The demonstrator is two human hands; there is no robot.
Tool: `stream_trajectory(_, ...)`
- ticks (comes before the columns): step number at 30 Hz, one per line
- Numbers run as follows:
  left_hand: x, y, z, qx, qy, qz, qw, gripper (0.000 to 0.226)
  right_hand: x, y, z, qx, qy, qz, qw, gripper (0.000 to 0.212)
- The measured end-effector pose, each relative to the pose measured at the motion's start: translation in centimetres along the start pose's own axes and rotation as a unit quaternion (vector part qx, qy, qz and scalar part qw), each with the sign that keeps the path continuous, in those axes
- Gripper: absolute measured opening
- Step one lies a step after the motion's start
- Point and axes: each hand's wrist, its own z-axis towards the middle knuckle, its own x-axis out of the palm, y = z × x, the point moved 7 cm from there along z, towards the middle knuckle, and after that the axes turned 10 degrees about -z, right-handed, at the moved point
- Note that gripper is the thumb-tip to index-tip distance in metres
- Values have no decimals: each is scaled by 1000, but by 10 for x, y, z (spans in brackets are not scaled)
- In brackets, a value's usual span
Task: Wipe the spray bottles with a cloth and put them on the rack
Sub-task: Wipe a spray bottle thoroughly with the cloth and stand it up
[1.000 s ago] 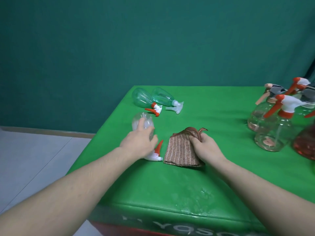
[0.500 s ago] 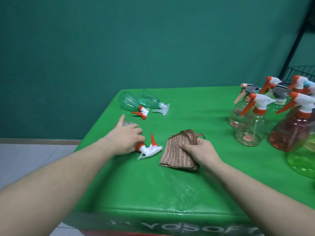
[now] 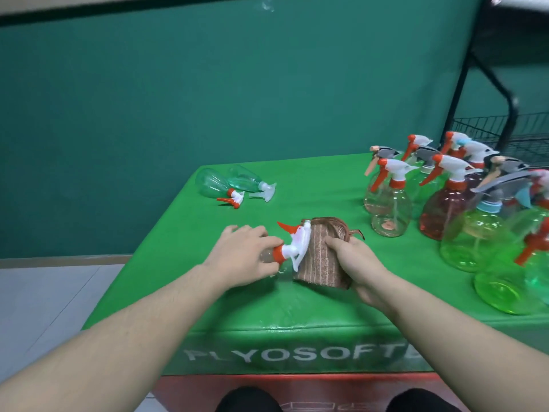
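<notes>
Here, in the head view, the left hand [image 3: 240,257] is wrapped over a clear bottle [image 3: 269,256] lying on its side on the green table [image 3: 312,185], fingers closed round the body so that only the neck, the orange collar and the white sprayer with its orange trigger stick out to the right. Held that way, the sprayer end is left bare and pointed at the cloth, which is likely the reason for the grip. The right hand [image 3: 359,263] is clamped on a folded brown striped cloth [image 3: 322,257], thumb on top and fingers beneath, bunching it into a pad; its left edge touches the white sprayer. The cloth seems to be brought up to wipe the head first, with the bottle pinned low on the table for steadiness.

Two more bottles [image 3: 228,184] lie on their sides at the far left corner, well apart from the hands, probably waiting their turn. On the right stands an upright cluster [image 3: 445,197] of clear, red and green bottles, packed close together near the table's right edge. Behind them a black wire rack [image 3: 502,129] rises off the table's far right corner; its basket shows no bottle in the part visible. Judging by this, the wiping of this bottle is only beginning, and none has gone to the rack yet.
</notes>
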Motion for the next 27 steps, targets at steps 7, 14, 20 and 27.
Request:
stream_trajectory(7, 12, -67, -13, 13, -16, -50, 999, 53, -18, -1, -34, 5, -7, 108, 994, 29)
stream_trajectory(14, 20, -68, -13, -46, -38, -128, 990, 54, -41, -1, -44, -31, -27, 58, 997, 24)
stream_trajectory(20, 32, -63, -13, 9, 35, -94, 995, 83, -40, -12, -38, 6, -39, 133, 990, 21)
stream_trajectory(27, 33, -53, -8, 22, 22, -117, 993, 86, -5, -16, -19, 33, 23, 253, 967, 52)
